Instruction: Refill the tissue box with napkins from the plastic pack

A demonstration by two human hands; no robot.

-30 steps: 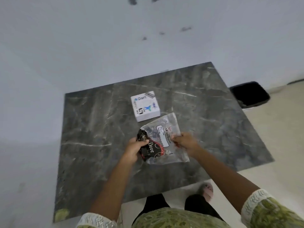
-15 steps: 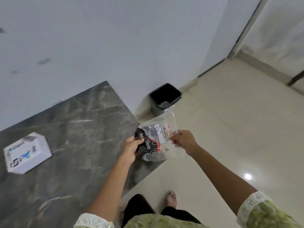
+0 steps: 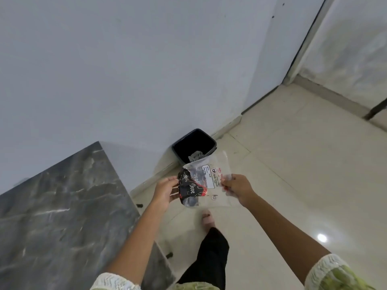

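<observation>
Over the pale tiled floor (image 3: 293,185), just off the worktop's right edge, you hold the plastic pack (image 3: 206,181) in the air with both hands. Your left hand (image 3: 165,191) grips its left end, fingers curled around a crumpled black wrapper (image 3: 189,188) with red and white script, which shows through the clear film; whether that wrapper lies fully inside the pack cannot be told. Your right hand (image 3: 237,188) pinches the pack's right edge between thumb and fingers. The film is transparent and slack, with a white printed label (image 3: 211,178) near its middle. No napkins can be made out in it.

Beyond the pack, a black bin (image 3: 193,146) stands open on the floor against the white wall (image 3: 146,70), with a pale crumpled scrap (image 3: 195,156) at its bottom. The pack's far corner overlaps the bin's near rim in this view; their heights differ, so no contact is implied.

The worktop (image 3: 62,206), dark grey marble with light veins, fills the lower left; its visible part is bare. The tissue box is out of view. One foot (image 3: 207,219) and a black trouser leg (image 3: 211,254) show below the pack. Both sleeves end in white lace cuffs over green fabric.
</observation>
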